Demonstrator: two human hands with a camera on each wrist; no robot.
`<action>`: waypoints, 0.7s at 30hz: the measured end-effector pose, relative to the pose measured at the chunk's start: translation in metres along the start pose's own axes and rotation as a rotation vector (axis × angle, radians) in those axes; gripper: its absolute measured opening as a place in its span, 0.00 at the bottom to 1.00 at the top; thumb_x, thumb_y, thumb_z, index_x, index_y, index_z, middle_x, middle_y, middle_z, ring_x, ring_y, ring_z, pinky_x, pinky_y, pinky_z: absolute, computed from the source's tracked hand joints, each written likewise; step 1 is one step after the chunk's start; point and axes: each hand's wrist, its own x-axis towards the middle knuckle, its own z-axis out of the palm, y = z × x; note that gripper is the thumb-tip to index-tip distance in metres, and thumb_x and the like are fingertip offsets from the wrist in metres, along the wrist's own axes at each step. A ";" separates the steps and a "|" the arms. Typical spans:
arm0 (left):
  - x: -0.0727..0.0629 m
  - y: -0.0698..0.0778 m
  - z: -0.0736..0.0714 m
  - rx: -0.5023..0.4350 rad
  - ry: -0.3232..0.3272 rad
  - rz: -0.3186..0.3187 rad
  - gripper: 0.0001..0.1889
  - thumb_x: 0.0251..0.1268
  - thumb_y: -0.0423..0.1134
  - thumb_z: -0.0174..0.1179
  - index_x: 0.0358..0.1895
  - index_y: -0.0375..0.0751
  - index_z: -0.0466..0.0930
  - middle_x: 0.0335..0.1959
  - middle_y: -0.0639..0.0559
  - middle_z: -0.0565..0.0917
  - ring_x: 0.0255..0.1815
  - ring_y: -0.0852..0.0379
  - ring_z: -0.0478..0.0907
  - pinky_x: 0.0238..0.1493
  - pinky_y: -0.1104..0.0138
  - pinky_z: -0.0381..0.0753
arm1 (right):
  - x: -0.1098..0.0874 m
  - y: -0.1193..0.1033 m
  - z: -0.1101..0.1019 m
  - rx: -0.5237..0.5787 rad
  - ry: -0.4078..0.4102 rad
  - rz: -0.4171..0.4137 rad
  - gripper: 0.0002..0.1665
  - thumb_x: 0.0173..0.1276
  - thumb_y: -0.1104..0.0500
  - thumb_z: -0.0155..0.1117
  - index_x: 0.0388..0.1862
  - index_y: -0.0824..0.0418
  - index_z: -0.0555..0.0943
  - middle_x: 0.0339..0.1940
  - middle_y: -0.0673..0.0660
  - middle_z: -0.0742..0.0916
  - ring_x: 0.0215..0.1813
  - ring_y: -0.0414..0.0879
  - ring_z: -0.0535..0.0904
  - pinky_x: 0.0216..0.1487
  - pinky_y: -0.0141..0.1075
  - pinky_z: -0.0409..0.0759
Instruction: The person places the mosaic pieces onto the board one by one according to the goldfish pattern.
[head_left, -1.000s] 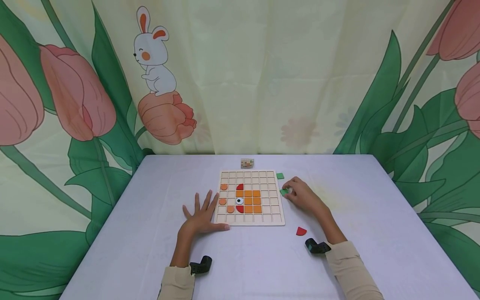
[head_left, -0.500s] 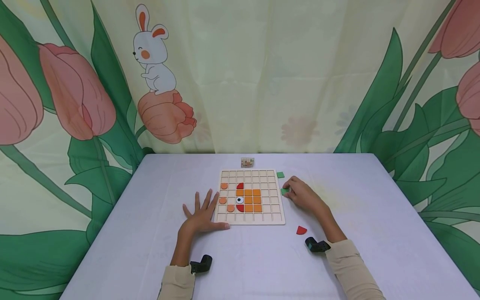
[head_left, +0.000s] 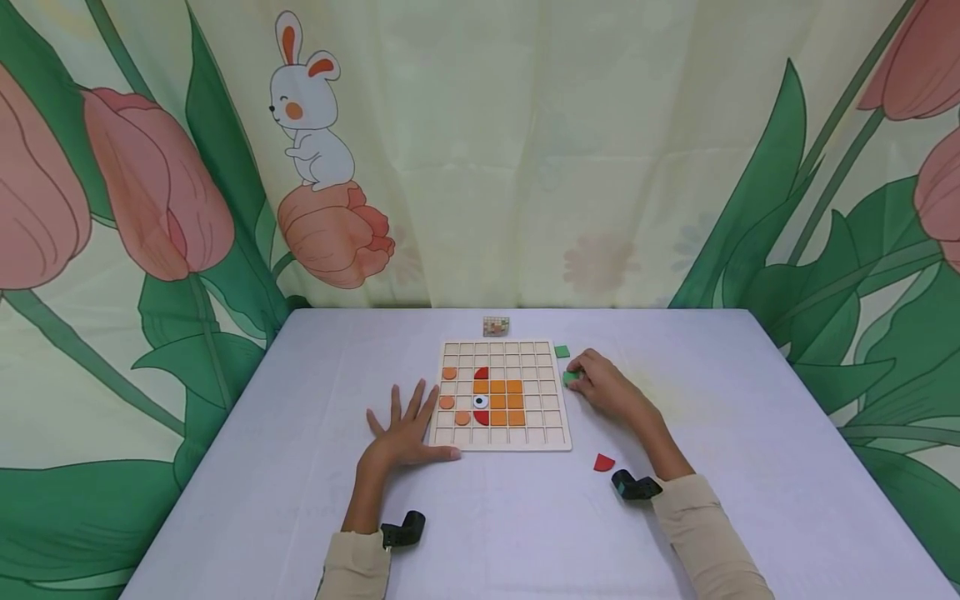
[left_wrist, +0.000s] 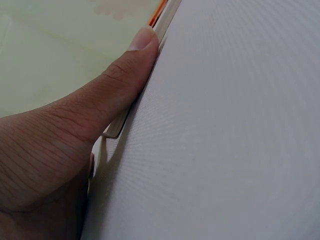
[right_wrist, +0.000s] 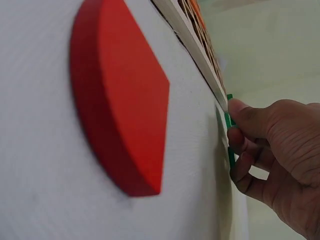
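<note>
A square wooden board (head_left: 502,442) with a grid of recesses lies mid-table in the head view. It bears orange squares (head_left: 498,402), coral discs (head_left: 462,418), red quarter-round pieces (head_left: 481,417) and a round eye piece (head_left: 480,402). My left hand (head_left: 405,435) is spread flat at its lower left corner, and in the left wrist view the thumb (left_wrist: 120,75) lies along the board's edge. Just off the right edge, my right hand (head_left: 604,385) pinches a green tile (head_left: 570,379) between thumb and fingers. The fingers partly cover this tile.
A second green tile (head_left: 562,352) lies by the board's upper right corner. Closer to the right wrist is a loose red quarter-round piece (head_left: 603,462), large in the right wrist view. Behind the board stands a small patterned block (head_left: 496,326). A printed curtain (head_left: 487,167) hangs behind the table.
My right hand has shifted the green tile slightly away from me, beside the board's right edge. The left hand keeps its place.
</note>
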 end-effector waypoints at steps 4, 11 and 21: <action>-0.001 0.000 0.000 -0.006 0.001 0.004 0.62 0.44 0.71 0.67 0.80 0.53 0.43 0.82 0.47 0.38 0.79 0.31 0.24 0.62 0.23 0.27 | 0.007 -0.002 -0.001 0.014 -0.006 0.011 0.12 0.69 0.61 0.64 0.48 0.65 0.78 0.47 0.59 0.79 0.44 0.48 0.73 0.46 0.39 0.75; 0.000 -0.001 0.001 -0.019 0.002 -0.001 0.62 0.44 0.72 0.67 0.80 0.55 0.42 0.82 0.48 0.37 0.78 0.32 0.22 0.63 0.24 0.25 | 0.023 -0.008 0.002 0.011 -0.010 -0.017 0.12 0.69 0.60 0.64 0.48 0.66 0.79 0.46 0.59 0.79 0.42 0.48 0.73 0.45 0.40 0.75; 0.002 -0.002 0.003 -0.011 0.010 0.005 0.62 0.43 0.72 0.67 0.80 0.55 0.42 0.82 0.48 0.37 0.79 0.32 0.22 0.62 0.24 0.26 | 0.036 -0.018 0.013 0.023 -0.037 -0.007 0.11 0.68 0.61 0.64 0.47 0.66 0.80 0.46 0.59 0.80 0.44 0.49 0.74 0.48 0.42 0.77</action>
